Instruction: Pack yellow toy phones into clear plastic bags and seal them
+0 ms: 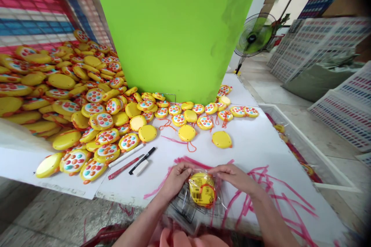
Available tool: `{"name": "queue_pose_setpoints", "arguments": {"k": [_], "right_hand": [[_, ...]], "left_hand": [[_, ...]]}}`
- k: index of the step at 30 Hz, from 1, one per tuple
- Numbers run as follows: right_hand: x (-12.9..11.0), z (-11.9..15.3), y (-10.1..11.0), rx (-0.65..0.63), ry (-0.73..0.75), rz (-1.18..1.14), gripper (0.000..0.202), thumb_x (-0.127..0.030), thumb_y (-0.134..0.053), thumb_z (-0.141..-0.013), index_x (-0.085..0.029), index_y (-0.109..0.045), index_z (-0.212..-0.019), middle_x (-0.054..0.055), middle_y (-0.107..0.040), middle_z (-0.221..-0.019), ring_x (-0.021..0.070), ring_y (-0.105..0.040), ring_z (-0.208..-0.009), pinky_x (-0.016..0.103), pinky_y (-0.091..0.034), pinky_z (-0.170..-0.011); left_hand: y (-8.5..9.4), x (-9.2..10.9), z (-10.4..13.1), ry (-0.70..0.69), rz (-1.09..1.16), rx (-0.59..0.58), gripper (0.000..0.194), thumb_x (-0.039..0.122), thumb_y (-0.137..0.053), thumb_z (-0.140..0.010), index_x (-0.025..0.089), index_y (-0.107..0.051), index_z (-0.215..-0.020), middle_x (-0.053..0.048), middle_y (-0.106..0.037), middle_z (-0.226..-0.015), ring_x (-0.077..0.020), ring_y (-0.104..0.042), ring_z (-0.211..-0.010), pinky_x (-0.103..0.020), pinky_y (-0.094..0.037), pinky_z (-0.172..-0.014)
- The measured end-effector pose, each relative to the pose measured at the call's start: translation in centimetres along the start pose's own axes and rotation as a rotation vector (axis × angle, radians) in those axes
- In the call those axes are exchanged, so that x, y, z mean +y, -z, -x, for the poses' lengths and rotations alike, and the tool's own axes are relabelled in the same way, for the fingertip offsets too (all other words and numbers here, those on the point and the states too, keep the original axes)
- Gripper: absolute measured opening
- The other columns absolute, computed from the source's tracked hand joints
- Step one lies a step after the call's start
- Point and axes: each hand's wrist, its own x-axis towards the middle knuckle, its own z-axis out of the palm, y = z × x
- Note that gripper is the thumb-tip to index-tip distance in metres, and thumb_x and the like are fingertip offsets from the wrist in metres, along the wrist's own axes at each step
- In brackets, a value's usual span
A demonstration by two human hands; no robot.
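**Toy caught between two hands at the table's near edge**

Hands meet over a round yellow plastic toy (202, 190) sheathed in a clear crinkled plastic bag (185, 204), right at the near edge of the white table (261, 142). From my remote seat I read the left hand (174, 179) as pinching the bag's top corner on the toy's left, and the right hand (236, 177) pinching the film on its right; both sets of fingers are pressed together on plastic, not on the toy itself. The toy lies dead centre between them, flat, label side up, about equally close to either hand. Its bag trails toward me, over the table's edge. Beyond, well apart, a heap of matching yellow toys with coloured buttons (72, 96) spills leftward, with a black marker pen (142, 160) lying near it.
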Motion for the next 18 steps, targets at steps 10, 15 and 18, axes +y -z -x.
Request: {"name": "queue_pose_setpoints", "arguments": {"k": [10, 15, 18], "right_hand": [[1.4, -0.4, -0.2, 0.141, 0.016, -0.011, 0.02, -0.032, -0.058, -0.082, -0.02, -0.074, -0.084, 0.006, -0.074, -0.088, 0.021, -0.065, -0.083, 0.034, -0.048, -0.08], [1.6, 0.0, 0.0, 0.089, 0.011, -0.042, 0.026, -0.038, -0.061, -0.081, -0.02, -0.073, -0.095, 0.007, -0.073, -0.098, 0.0221, -0.065, -0.089, 0.036, -0.049, -0.084], [1.5, 0.0, 0.1, 0.085, 0.012, -0.046, 0.029, -0.041, -0.062, -0.081, -0.02, -0.073, -0.097, 0.008, -0.073, -0.101, 0.0227, -0.065, -0.091, 0.037, -0.048, -0.086]], "left_hand": [[-0.2, 0.3, 0.2, -0.005, -0.003, 0.055, 0.025, 0.038, -0.062, -0.08, 0.015, -0.065, -0.091, -0.002, -0.066, -0.08, -0.0152, -0.058, -0.071, -0.026, -0.044, -0.068], [-0.3, 0.4, 0.2, -0.003, -0.022, 0.051, 0.025, 0.038, -0.061, -0.081, 0.016, -0.065, -0.092, -0.002, -0.067, -0.082, -0.0159, -0.059, -0.074, -0.027, -0.045, -0.07], [-0.4, 0.6, 0.3, -0.005, -0.044, 0.052, 0.025, 0.038, -0.06, -0.082, 0.016, -0.065, -0.092, -0.003, -0.067, -0.084, -0.0163, -0.059, -0.076, -0.027, -0.046, -0.07]]}}
